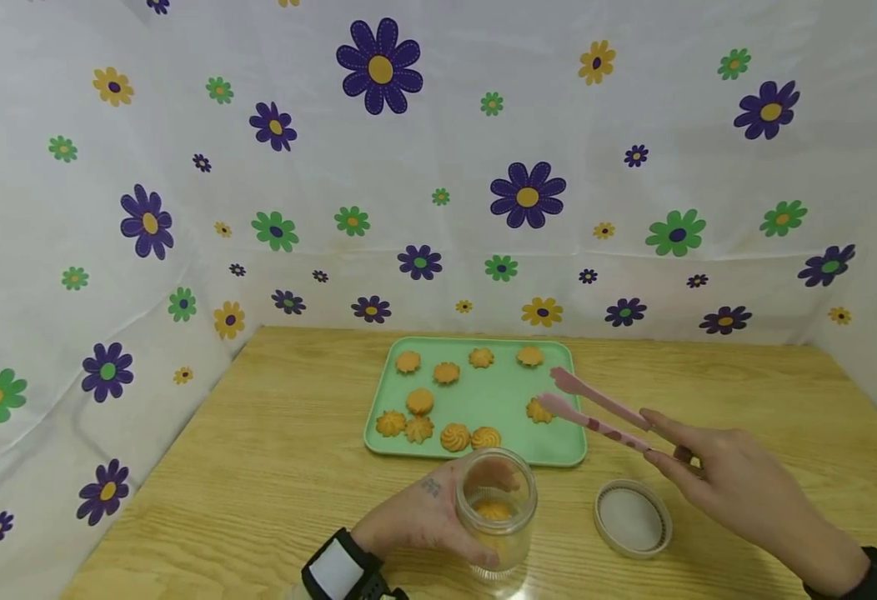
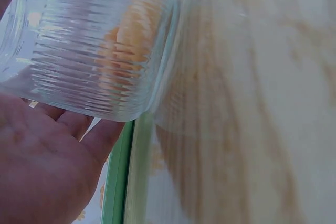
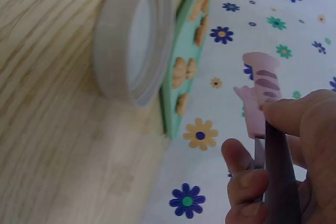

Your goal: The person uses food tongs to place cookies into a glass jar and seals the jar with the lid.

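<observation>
My left hand (image 1: 427, 508) grips a clear ribbed glass jar (image 1: 524, 533) from its left side, thumb and fingers wrapped round it. Golden cookies (image 2: 131, 35) lie at the bottom of the jar. In my right hand (image 1: 731, 471) is a pair of pink tongs (image 1: 611, 402), held between thumb and fingers with its arms spread apart. The tong tips overlap the right part of a green tray (image 1: 483, 400) in the head view, close over a lone cookie (image 1: 538, 410). Nothing shows between the tips.
Several more swirled and star-shaped cookies (image 1: 455, 437) lie on the tray, mostly toward its left and front. A round cream lid (image 1: 632, 518) rests on the wooden table (image 1: 273, 450) right of the jar. A flower-print cloth (image 1: 438, 150) hangs behind the table.
</observation>
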### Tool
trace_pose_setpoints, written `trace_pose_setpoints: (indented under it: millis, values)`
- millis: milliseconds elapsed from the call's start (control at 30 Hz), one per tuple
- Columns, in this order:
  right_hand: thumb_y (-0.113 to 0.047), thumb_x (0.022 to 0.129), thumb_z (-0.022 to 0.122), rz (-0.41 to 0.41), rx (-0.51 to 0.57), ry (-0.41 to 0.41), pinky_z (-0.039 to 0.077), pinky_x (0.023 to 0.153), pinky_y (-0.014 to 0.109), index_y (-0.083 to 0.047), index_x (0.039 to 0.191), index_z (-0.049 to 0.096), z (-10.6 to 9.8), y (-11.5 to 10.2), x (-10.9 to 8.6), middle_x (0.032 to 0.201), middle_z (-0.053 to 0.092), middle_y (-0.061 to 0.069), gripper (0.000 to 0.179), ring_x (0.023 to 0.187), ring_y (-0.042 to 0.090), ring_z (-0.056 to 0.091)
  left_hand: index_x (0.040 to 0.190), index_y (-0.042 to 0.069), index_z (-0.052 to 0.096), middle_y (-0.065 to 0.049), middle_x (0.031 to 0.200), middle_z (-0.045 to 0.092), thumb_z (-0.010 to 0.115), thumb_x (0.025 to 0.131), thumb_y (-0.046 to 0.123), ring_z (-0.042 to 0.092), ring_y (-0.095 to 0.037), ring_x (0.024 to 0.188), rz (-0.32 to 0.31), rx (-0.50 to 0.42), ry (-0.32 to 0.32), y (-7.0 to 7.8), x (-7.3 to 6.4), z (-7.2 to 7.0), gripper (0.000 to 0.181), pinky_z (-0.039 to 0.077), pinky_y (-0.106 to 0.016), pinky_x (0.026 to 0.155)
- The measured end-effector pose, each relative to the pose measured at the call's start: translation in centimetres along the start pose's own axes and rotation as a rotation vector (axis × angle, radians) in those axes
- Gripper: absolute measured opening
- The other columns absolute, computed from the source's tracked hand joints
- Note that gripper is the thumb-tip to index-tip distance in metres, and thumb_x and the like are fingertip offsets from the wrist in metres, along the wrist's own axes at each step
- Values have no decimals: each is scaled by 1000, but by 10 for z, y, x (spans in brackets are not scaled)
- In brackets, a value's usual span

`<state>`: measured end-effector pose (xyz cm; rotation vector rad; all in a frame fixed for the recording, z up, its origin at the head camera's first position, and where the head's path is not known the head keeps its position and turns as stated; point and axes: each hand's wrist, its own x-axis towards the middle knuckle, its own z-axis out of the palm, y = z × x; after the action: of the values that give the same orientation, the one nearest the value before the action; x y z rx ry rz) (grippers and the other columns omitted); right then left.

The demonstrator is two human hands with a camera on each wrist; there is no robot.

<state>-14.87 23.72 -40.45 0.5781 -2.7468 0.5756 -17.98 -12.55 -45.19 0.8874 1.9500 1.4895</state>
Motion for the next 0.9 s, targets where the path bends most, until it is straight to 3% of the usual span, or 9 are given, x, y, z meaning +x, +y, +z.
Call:
trace_pose_setpoints:
  millis: [133, 433, 767, 900]
  values:
    - [-33, 99, 68, 61, -53, -91, 31, 46, 20, -11, 138, 65, 8, 4, 5, 67, 55, -17, 45, 51, -1, 35, 143, 26, 50, 0, 137, 60, 90, 73, 9, 53, -12, 130, -5, 27, 4, -1, 0, 0, 82, 39, -29, 114]
    - [-34, 98, 69, 65, -130, -141, 27, 46, 22, -14, 138, 64, 24, 4, 16, 61, 42, -13, 45, 53, 2, 34, 142, 27, 51, 1, 137, 60, 90, 72, 10, 53, -12, 130, -5, 23, 7, -1, -2, 0, 82, 39, -30, 114]
    - [-37, 100, 64, 70, -150, -206, 40, 53, 28, -10, 143, 59, 40, -4, 27, 77, 64, -5, 51, 66, 10, 52, 143, 23, 50, 0, 137, 59, 90, 73, 10, 53, -15, 130, 28, 21, 10, -5, -2, 0, 81, 38, -31, 114]
    - [-35, 100, 64, 66, -172, -203, 39, 53, 29, -7, 144, 58, 45, -6, 28, 72, 59, -4, 52, 66, 12, 51, 143, 24, 50, 0, 137, 59, 90, 74, 9, 53, -15, 130, 12, 2, 6, -6, -1, 2, 81, 38, -29, 114]
